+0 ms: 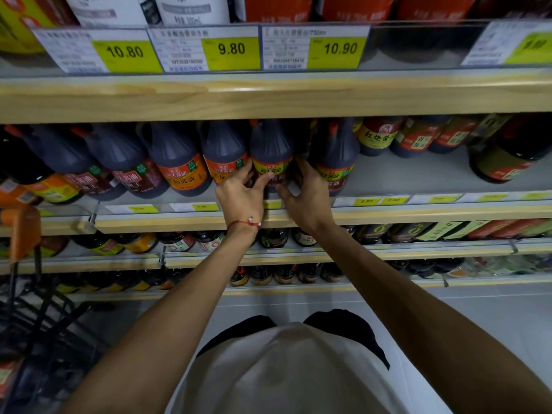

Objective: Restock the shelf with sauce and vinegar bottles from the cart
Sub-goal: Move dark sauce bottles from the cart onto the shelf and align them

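Step in hand: seating one dark soy sauce jug (271, 156) on the middle shelf (418, 177), in the front row of like jugs. Both hands grasp it low on the body: left hand (242, 191) wraps the left flank, fingers across the yellow-and-red label; right hand (307, 192) cups the right flank, fingertips touching the bottle. A red string bracelet (245, 224) sits on the left wrist.

Position: the jug stands upright, or nearly so, at the shelf front, between an orange-label jug (225, 158) just to its left and another dark jug (334, 156) just to its right. Whether its base rests fully on the shelf cannot be told; the hands hide it.

Next move, as judged: push the jug square into its slot, label forward, then let go with both hands and return to the cart (38, 339) at lower left for more stock.

Obstacles: neighbours stand tight on both sides, so little room for fingers; knocking either jug is the risk. The wooden shelf edge (268, 97) above limits headroom, and the price-tag rail (388, 201) runs along the front lip. To the right, open shelf floor before smaller red-braise sauce bottles (376, 135). Lower shelves carry small bottles, blurred.
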The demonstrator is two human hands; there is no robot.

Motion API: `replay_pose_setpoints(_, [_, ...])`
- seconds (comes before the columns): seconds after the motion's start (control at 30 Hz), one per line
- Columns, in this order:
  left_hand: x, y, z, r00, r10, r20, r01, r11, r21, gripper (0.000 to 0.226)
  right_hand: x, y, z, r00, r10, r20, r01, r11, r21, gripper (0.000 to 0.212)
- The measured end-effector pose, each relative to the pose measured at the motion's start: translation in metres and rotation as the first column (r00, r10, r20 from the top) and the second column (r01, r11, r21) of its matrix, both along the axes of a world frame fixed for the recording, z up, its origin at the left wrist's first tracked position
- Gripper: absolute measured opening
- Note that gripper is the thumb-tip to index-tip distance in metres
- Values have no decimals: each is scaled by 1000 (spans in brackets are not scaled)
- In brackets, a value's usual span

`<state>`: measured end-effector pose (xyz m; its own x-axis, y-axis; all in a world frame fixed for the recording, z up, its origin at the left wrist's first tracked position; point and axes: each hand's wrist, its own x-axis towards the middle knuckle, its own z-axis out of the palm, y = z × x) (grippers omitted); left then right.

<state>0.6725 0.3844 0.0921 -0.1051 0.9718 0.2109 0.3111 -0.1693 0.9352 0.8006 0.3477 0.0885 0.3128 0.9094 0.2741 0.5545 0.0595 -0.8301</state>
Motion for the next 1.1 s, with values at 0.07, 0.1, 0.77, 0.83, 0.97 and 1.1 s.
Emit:
replay_pose_setpoints(0.07, [1,-2,0,1000,16,2,-16,1000,6,43,0,-1,-1,1000,8,-20,-8,1000,1,58])
replay_pose_setpoints(0.1, [2,-3,0,1000,27,1,-27,1000,9,43,1,-2,0,999,17,-33,-17,1000,3,60])
replay_pose_setpoints(0.77, [38,-43,12,995,92,44,-94,995,38,34,49,-65,20,997,-35,-65,32,998,-50,29])
replay_pose_setpoints(0.83, [51,-46,8,999,-33,-28,34,999,8,38,65,-70,23,994,-83,-71,81,996,-37,26])
replay_pose_setpoints(0.97, [76,-44,2,981,-167,-103,164,986,-39,51,95,-63,19,992,-128,-13,127,991,-49,43])
replay_pose_setpoints(1.1, [94,-38,1,986,-157,-54,154,987,-50,56,112,-43,10,999,30,15,-28,991,-129,59])
